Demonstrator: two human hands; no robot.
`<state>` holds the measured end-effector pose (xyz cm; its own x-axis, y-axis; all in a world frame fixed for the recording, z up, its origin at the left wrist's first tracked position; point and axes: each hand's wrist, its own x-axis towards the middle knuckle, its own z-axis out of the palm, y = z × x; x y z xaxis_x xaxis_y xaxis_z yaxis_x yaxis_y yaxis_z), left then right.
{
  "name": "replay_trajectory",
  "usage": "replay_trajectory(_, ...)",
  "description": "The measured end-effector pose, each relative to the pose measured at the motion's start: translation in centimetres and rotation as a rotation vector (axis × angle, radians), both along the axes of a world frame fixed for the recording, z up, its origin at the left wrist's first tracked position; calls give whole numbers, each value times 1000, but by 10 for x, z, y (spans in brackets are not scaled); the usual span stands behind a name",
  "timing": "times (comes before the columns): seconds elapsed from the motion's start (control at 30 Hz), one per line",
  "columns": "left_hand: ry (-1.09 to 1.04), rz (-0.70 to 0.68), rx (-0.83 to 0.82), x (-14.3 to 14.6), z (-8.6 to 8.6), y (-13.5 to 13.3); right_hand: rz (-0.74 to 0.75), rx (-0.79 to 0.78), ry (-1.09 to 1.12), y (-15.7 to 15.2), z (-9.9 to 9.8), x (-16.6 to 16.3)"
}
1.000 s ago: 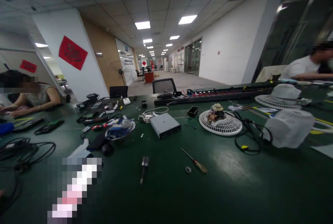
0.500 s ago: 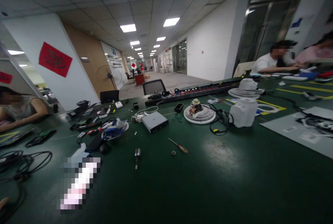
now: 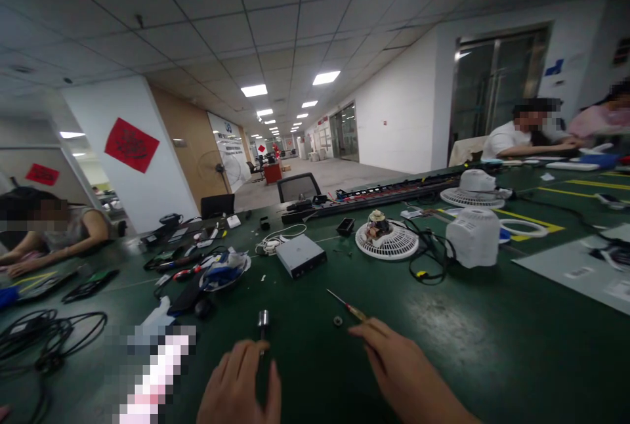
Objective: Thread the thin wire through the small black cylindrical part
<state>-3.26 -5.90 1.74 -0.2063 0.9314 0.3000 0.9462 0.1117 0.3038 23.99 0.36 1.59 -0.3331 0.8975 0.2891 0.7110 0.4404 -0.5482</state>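
My left hand (image 3: 240, 384) is at the near shaft end of a small tool with a shiny metal cylinder head (image 3: 264, 319). Its thumb and index finger are spread on either side of the shaft, with a gap between them. My right hand (image 3: 401, 361) has its thumb and fingertips closed on the handle of a screwdriver (image 3: 347, 306); the blade points away to the left, low over the green table. A small dark round part (image 3: 337, 321) lies between the hands, just left of the screwdriver handle.
Beyond stand a grey drive box (image 3: 301, 255), a white fan grille (image 3: 387, 240) with a motor on it, and a white housing (image 3: 472, 237). Black cables (image 3: 54, 339) lie at left. A person (image 3: 63, 227) sits at left; others sit at far right.
Both my hands have come in from the bottom edge, the left to the metal tool, the right to the screwdriver. The view has tilted up, so the table things appear lower.
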Motion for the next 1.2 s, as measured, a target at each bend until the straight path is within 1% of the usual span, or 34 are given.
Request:
replay_trajectory(0.03,29,49,14,1,8,19,30,-27,-70,21,9,-18)
replay_trajectory(0.07,86,168,-29,1,14,37,28,-47,-152,37,17,-34)
replay_trajectory(0.1,118,255,-128,0,18,54,14,-54,-221,49,21,-48)
replay_trajectory(0.13,112,314,-227,-2,18,69,16,-70,-279,57,23,-59)
replay_trajectory(0.17,69,347,-322,-5,15,80,28,-86,-323,62,22,-68)
replay_trajectory(0.2,26,334,-386,-9,10,88,23,-114,-365,64,18,-74)
replay_trajectory(0.23,0,315,-410,-12,3,94,33,-126,-393,65,12,-78)
replay_trajectory(0.3,27,302,-335,-16,-13,97,57,-70,-394,66,-2,-79)
replay_trajectory(0.37,94,300,-281,-14,-23,95,119,-54,-306,68,-15,-76)
replay_trajectory(0.43,168,244,-221,-6,-27,93,171,-60,-172,73,-24,-70)
replay_trajectory(0.53,131,72,-126,13,-23,90,215,-46,11,78,-28,-64)
replay_trajectory(0.63,60,-31,-30,31,-17,88,157,-58,142,77,-22,-63)
replay_trajectory(0.7,-7,-92,17,37,-15,85,169,-28,249,73,-16,-64)
replay_trajectory(0.8,-88,-250,26,38,-14,82,187,-36,398,64,-8,-69)
replay_trajectory(0.9,-83,-369,38,34,-15,81,207,-78,500,59,-7,-75)
replay_trajectory(0.97,-77,-394,48,32,-15,81,207,-117,573,59,-11,-78)
replay_trajectory(1.03,-79,-390,35,31,-16,82,198,-121,628,60,-14,-79)
replay_trajectory(1.13,-68,-371,13,31,-16,83,179,-76,637,60,-15,-79)
replay_trajectory(1.2,-54,-387,16,31,-16,83,199,-86,626,60,-13,-78)
